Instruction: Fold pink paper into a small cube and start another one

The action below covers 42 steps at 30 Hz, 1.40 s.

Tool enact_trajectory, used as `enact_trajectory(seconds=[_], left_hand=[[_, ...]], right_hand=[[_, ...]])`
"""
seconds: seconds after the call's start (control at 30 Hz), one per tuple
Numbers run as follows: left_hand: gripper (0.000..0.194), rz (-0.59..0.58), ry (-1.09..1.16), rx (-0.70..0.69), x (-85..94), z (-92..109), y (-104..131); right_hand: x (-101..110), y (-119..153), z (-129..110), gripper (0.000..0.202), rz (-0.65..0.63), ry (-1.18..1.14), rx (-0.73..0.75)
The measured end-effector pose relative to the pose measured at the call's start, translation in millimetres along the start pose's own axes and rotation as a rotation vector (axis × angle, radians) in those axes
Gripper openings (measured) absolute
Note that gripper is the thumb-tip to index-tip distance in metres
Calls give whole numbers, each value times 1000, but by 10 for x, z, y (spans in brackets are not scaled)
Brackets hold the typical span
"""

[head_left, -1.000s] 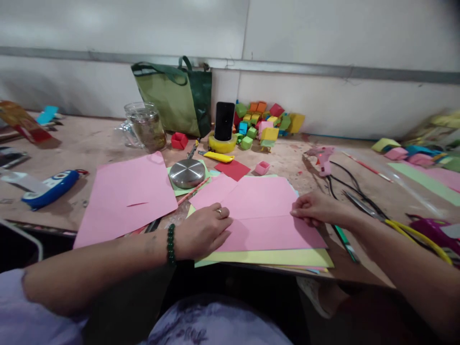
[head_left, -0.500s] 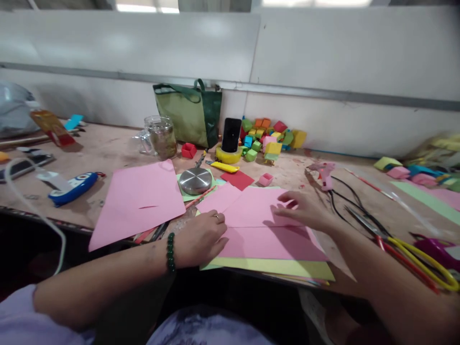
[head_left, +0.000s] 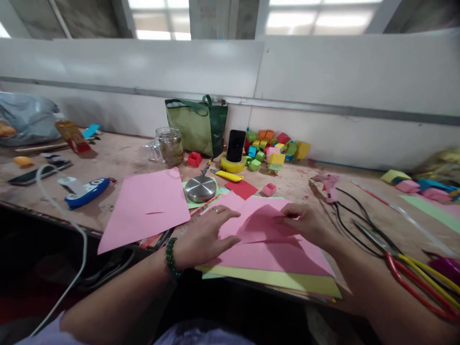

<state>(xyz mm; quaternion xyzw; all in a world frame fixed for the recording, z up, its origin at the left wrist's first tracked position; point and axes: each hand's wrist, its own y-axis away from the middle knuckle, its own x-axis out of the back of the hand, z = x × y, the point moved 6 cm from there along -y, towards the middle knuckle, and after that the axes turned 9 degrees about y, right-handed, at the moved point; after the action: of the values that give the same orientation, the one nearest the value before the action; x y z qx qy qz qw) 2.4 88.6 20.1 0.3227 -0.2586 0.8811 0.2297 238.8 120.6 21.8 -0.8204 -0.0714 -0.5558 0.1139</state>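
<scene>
Between thumb and fingers, my right hand [head_left: 302, 221] pinches the edge of a piece of pink paper [head_left: 264, 223], which is lifted and bent up. My left hand [head_left: 206, 235], with a green bead bracelet [head_left: 173, 258] at the wrist, hovers at the left side of that paper with fingers apart. Under both hands lies a stack of coloured sheets, with a yellow sheet [head_left: 287, 280] showing along the front. Another pink sheet [head_left: 147, 206] with a slit lies to the left. A round metal lid-like disc [head_left: 201, 188] sits on green paper beyond my left hand.
Scissors [head_left: 398, 258] and a pink glue gun [head_left: 327, 186] with its cable lie at the right. Behind are a yellow cutter [head_left: 230, 176], a phone [head_left: 236, 145], folded paper cubes [head_left: 268, 146], a glass mug [head_left: 168, 146] and a green bag [head_left: 197, 125]. A white cable [head_left: 77, 225] hangs over the left edge.
My right hand has taken hold of the pink paper and raised its edge. My left hand's fingers have spread and lifted off. The camera view has tilted upward.
</scene>
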Motion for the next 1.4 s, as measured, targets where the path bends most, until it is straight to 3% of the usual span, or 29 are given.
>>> enact_trajectory(seconds=[0.1, 0.17, 0.27, 0.4, 0.53, 0.63, 0.83, 0.93, 1.0, 1.1, 1.2, 1.27, 1.3, 1.4], left_hand=[[39, 60, 165, -49, 30, 115, -78], [31, 23, 275, -60, -44, 153, -110], [38, -40, 361, -25, -218, 122, -112], [63, 31, 291, 70, -307, 15, -77], [66, 189, 14, 154, -171, -20, -35], [72, 237, -155, 191, -151, -25, 22], [59, 126, -225, 160, -425, -45, 104], [34, 36, -212, 175, -441, -36, 115], [29, -10, -302, 159, -386, -11, 128], [42, 10, -389, 51, -282, 56, 167], [72, -193, -203, -110, -399, 126, 228], [81, -303, -60, -153, -485, 159, 257], [77, -308, -16, -143, -503, 160, 253], [41, -217, 28, -48, -495, 114, 187]], right_hand=[[98, 168, -263, 20, 93, 19, 298], [137, 300, -403, 24, 168, 68, 443], [171, 467, -550, 38, 274, 131, 532], [206, 637, -635, 40, 372, 142, 578], [192, 762, -502, 38, 433, 149, 552], [29, 838, -422, 35, 396, 234, 562], [-391, 976, -624, 38, 310, 458, 617], [-422, 988, -658, 28, 309, 445, 586], [-396, 973, -593, 30, 306, 426, 520], [-358, 960, -469, 41, 298, 397, 425], [-340, 973, -397, 38, 307, 331, 364], [-329, 987, -358, 34, 299, 246, 334], [-323, 993, -332, 32, 279, 190, 316], [-310, 998, -209, 28, 147, -8, 205]])
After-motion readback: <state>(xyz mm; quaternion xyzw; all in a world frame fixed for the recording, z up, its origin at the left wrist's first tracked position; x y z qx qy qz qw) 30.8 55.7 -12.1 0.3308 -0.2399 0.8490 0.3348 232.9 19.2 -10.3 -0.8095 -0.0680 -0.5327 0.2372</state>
